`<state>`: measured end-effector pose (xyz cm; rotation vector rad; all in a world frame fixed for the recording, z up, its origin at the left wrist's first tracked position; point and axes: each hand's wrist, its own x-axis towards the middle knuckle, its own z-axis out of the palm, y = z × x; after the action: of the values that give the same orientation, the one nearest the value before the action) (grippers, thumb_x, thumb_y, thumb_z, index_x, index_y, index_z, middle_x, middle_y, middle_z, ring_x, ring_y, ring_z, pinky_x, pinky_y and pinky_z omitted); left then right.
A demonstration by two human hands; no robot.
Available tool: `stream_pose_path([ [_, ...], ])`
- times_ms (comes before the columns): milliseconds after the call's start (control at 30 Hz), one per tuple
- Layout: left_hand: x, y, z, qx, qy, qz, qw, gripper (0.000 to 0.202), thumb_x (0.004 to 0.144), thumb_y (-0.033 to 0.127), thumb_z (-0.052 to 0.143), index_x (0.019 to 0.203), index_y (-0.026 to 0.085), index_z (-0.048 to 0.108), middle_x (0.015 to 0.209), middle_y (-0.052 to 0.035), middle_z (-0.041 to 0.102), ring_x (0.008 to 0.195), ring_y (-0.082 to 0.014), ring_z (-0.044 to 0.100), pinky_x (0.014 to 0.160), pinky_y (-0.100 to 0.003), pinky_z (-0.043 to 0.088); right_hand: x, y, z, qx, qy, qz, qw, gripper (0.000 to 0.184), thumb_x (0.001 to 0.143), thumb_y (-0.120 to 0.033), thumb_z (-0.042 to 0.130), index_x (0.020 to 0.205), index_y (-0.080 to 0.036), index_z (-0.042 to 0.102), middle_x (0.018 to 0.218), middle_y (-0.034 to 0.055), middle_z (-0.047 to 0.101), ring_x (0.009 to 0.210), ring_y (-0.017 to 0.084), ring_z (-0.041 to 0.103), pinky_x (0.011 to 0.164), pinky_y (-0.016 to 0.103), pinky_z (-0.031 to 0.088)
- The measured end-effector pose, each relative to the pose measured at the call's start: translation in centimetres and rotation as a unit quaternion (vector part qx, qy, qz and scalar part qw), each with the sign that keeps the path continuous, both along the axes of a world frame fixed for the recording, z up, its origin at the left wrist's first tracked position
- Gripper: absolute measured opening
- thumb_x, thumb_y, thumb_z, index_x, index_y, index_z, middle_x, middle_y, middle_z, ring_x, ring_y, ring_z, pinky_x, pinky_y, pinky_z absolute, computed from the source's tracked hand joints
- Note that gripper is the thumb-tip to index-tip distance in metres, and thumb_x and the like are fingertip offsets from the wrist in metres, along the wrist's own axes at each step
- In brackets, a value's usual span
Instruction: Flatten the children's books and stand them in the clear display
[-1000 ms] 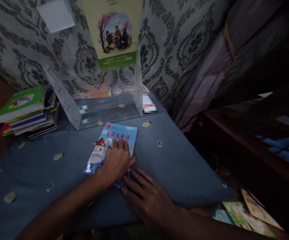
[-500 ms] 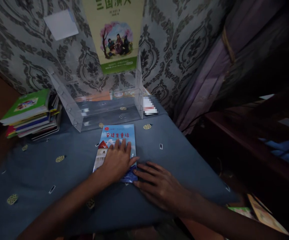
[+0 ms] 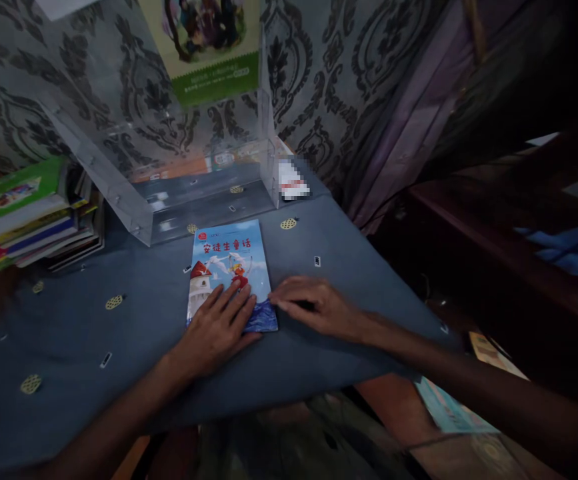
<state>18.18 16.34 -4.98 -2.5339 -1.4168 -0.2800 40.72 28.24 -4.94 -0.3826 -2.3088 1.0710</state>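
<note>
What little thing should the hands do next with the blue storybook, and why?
Probably slip the fingertips of the right hand under the right edge of the storybook and tip it up. It lies flat on the blue cloth, the left hand presses its lower part, and the right fingers rest at that edge.

A clear acrylic rack [image 3: 199, 200] is blocking the way just behind the book [image 3: 226, 263], and a stack of books [image 3: 33, 220] is crowding the far left corner; bare counter [image 3: 93, 333] is lying open to the left, while the curtain [image 3: 393, 133] is closing off the right
</note>
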Motion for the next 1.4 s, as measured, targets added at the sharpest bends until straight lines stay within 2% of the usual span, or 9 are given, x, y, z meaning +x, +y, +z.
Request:
stream_pose_path([
  [133,0.2,-0.4,-0.2,0.030,-0.032,-0.014,0.999,0.040,0.099,0.031,0.056,0.134,0.012,0.058,0.131,-0.0159,0.067,0.130,-0.0317,0.058,0.106,-0.049,0.051,-1.3,0.9,0.2,-0.081,-0.007,-0.078,0.994,0.034,0.099,-0.037,0.050,0.091,-0.017,0.077,0.083,0.0039,0.076,0.079,0.018,0.070,0.072,0.029,0.055],
  [267,0.3,-0.6,0.5,0.017,-0.070,-0.014,0.997,0.032,0.099,0.023,0.055,0.129,0.014,0.062,0.122,-0.0129,0.072,0.122,-0.0288,0.064,0.100,-0.045,0.057,-2.0,1.4,-0.3,-0.093,-0.003,-0.098,0.991,0.037,0.099,-0.041,0.051,0.088,-0.017,0.077,0.078,0.0025,0.074,0.078,0.018,0.069,0.072,0.028,0.054],
  [467,0.7,-0.3,1.9,0.007,-0.147,0.000,0.989,0.022,0.101,0.020,0.051,0.115,0.015,0.067,0.108,-0.0089,0.077,0.103,-0.0221,0.073,0.088,-0.037,0.062,-1.9,1.3,-0.7,-0.092,0.017,-0.088,0.992,0.036,0.098,-0.039,0.049,0.090,-0.017,0.076,0.085,0.0045,0.076,0.077,0.017,0.069,0.072,0.029,0.053],
  [733,0.5,-0.2,2.1,-0.028,-0.184,0.011,0.983,0.029,0.101,0.016,0.046,0.122,0.017,0.066,0.110,-0.0088,0.076,0.102,-0.0207,0.072,0.090,-0.036,0.061,-1.5,1.1,-0.8,-0.075,-0.021,-0.076,0.994,0.041,0.101,-0.041,0.048,0.084,-0.016,0.075,0.075,0.0025,0.071,0.072,0.015,0.065,0.067,0.025,0.050],
  [900,0.4,-0.2,2.4,-0.039,-0.184,0.006,0.982,0.031,0.099,0.013,0.046,0.123,0.016,0.066,0.110,-0.0100,0.075,0.099,-0.0218,0.072,0.086,-0.037,0.062,-1.5,1.1,-1.1,-0.071,-0.023,-0.070,0.995,0.042,0.102,-0.042,0.047,0.082,-0.016,0.073,0.071,0.0015,0.069,0.067,0.013,0.062,0.064,0.025,0.048],
  [1067,0.7,-0.4,2.5,-0.043,-0.165,0.005,0.985,0.027,0.099,0.017,0.047,0.116,0.017,0.068,0.109,-0.0092,0.075,0.104,-0.0234,0.070,0.089,-0.040,0.060,-1.6,0.8,-0.7,-0.024,-0.018,-0.060,0.998,0.037,0.101,-0.036,0.048,0.081,-0.016,0.072,0.072,0.0020,0.069,0.066,0.013,0.062,0.064,0.025,0.047],
  [1167,1.0,-0.2,2.5,-0.044,-0.160,0.019,0.986,0.023,0.100,0.023,0.048,0.106,0.017,0.069,0.104,-0.0082,0.075,0.097,-0.0225,0.070,0.083,-0.039,0.060,-1.7,0.5,-0.5,0.040,-0.004,-0.051,0.998,0.033,0.100,-0.028,0.048,0.081,-0.015,0.071,0.073,0.0037,0.070,0.068,0.014,0.063,0.065,0.026,0.047],
  [1267,1.1,0.4,2.2,-0.041,-0.146,0.052,0.987,0.024,0.102,0.024,0.046,0.110,0.016,0.067,0.108,-0.0093,0.073,0.099,-0.0234,0.067,0.086,-0.041,0.059,-1.8,-0.1,-0.4,0.111,0.005,-0.040,0.993,0.030,0.099,-0.022,0.048,0.083,-0.015,0.072,0.073,0.0054,0.071,0.070,0.016,0.064,0.068,0.028,0.049],
  [1400,0.7,1.1,1.8,-0.025,-0.139,0.080,0.987,0.025,0.102,0.022,0.043,0.114,0.016,0.065,0.116,-0.0096,0.070,0.108,-0.0245,0.063,0.095,-0.044,0.055,-2.1,-2.2,-0.1,0.165,-0.013,0.008,0.986,0.024,0.098,-0.021,0.050,0.091,-0.013,0.072,0.079,0.0070,0.073,0.073,0.017,0.064,0.072,0.028,0.051],
])
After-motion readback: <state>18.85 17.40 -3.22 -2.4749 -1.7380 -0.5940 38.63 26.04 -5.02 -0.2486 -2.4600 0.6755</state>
